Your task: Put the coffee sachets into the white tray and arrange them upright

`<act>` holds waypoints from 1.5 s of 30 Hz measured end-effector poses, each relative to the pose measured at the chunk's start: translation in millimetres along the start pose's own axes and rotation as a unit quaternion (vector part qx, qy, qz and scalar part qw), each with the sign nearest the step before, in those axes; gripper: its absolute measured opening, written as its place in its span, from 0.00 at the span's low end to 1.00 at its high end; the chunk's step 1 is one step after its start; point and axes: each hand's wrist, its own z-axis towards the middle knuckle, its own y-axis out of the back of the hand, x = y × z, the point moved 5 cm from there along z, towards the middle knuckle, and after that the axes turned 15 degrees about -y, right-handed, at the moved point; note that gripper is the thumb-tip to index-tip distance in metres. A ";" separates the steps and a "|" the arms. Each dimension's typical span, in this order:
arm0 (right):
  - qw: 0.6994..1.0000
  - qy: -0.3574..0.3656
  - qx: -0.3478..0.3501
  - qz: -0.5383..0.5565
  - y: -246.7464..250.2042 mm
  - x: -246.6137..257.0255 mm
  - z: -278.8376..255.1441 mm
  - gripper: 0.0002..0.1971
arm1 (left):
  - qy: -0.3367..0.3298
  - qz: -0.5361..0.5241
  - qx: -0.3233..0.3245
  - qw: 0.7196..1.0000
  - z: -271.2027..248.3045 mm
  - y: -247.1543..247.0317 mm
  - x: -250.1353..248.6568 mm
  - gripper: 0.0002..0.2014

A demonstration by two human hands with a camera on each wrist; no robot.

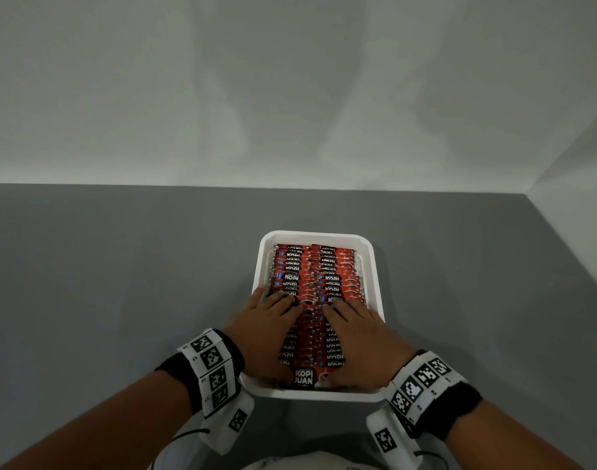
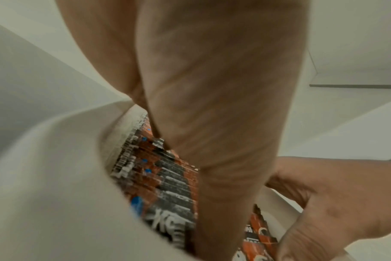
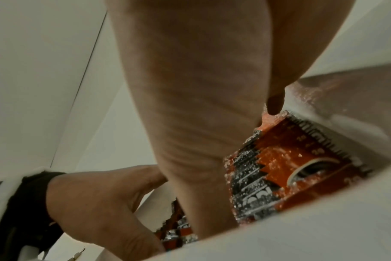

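Head view: white tray (image 1: 375, 273) sits on matte grey worktop (image 1: 120, 283), rounded-rect shape w/ raised rim, packed w/ coffee sachets (image 1: 319, 269) standing on edge in tight rows, glossy red/black foil w/ "KOPI" lettering; one sachet at the near end faces up, "KOPI JUAN" readable. Left hand (image 1: 266, 330) & right hand (image 1: 354, 334) both lie flat on top of the near rows, fingers straight & pointing away, each grip released, pressing not grasping. Wrist bands w/ black/white square markers show only here. Left wrist view adds what head cam can't: the serrated sachet edges (image 2: 132, 159) right against the tray's smooth inner wall (image 2: 56, 176), palm (image 2: 212, 88) close over them, right hand at lower right. Right wrist view, blurry, shows a sachet face (image 3: 290, 167) w/ a cup graphic beside the opposite tray wall (image 3: 324, 229), thumb tip touching the foil.
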 end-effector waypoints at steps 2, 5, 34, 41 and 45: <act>1.000 -0.006 0.007 -0.003 1.6 -0.5 0.3 0.64 | 0.000 0.001 0.004 1.000 1.3 -1.0 0.8 0.59; 1.000 -0.007 0.011 -0.010 -1.4 -0.2 0.9 0.64 | -0.002 0.005 0.002 1.000 1.3 -0.3 -0.7 0.59; 0.922 -0.251 -0.102 0.277 57.4 -65.7 60.7 0.05 | 0.248 -0.301 -0.309 0.868 12.7 21.2 78.0 0.16; 0.925 -0.244 -0.099 0.274 54.1 -68.9 65.4 0.05 | 0.234 -0.301 -0.307 0.872 11.1 23.1 75.2 0.16; 0.922 -0.225 -0.130 0.287 52.0 -69.6 60.6 0.08 | 0.255 -0.336 -0.327 0.846 3.4 21.0 81.6 0.17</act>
